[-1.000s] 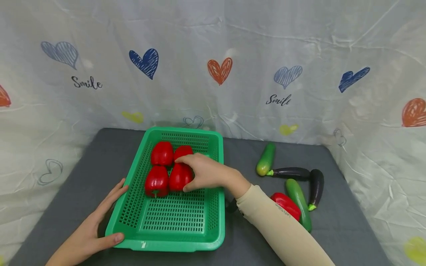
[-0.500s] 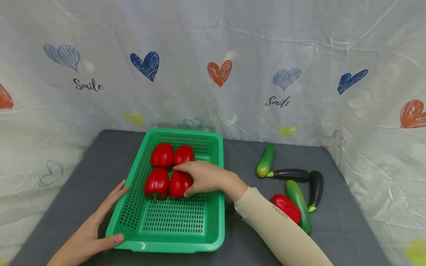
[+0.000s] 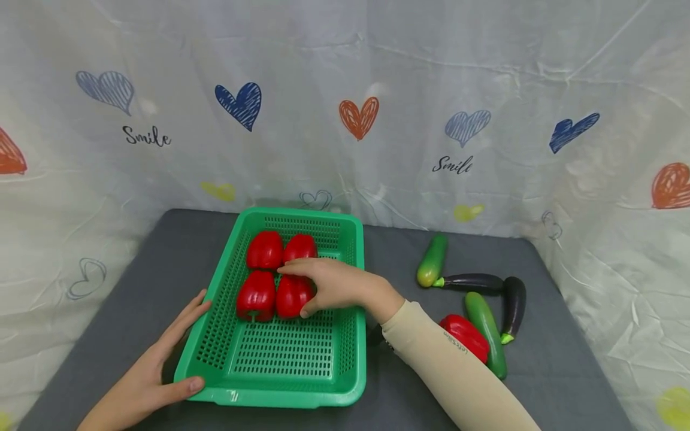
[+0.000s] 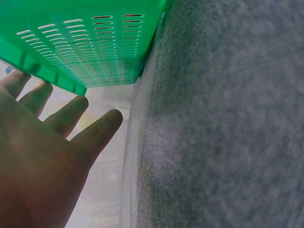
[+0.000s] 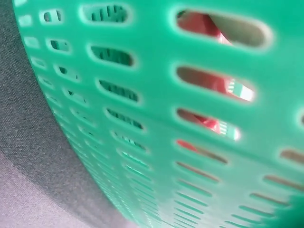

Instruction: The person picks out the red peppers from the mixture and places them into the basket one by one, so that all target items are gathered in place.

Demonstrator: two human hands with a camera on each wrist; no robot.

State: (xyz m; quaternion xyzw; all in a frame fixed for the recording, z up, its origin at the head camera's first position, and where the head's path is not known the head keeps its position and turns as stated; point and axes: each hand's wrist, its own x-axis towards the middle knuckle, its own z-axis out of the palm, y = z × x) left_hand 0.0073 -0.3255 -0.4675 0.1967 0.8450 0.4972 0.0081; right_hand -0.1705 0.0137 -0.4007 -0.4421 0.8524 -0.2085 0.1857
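In the head view, a green plastic basket [image 3: 356, 359] holds several red bell peppers. My right hand [image 3: 339, 284] reaches over the basket's right side and grips the front right bell pepper [image 3: 293, 297], thumb at its near end. Beside it lies the front left bell pepper [image 3: 256, 296]; behind are the back left pepper [image 3: 265, 250] and the back right pepper [image 3: 299, 246], partly covered by the hand. My left hand [image 3: 148, 380] rests at the basket's near left corner, thumb on the rim and fingers straight along the outer side. In the right wrist view, the basket wall hides the right hand's grip.
On the grey table [image 3: 399, 395] to the right lie a cucumber [image 3: 433, 260], an eggplant [image 3: 471, 282], a second eggplant [image 3: 513, 308], a second cucumber [image 3: 485, 329] and another red bell pepper [image 3: 465, 336] partly behind my right sleeve. A white curtain [image 3: 399, 54] with printed hearts hangs behind.
My right hand has come slightly nearer with the front right bell pepper, uncovering more of the back right one. The left hand stays at the basket's corner.
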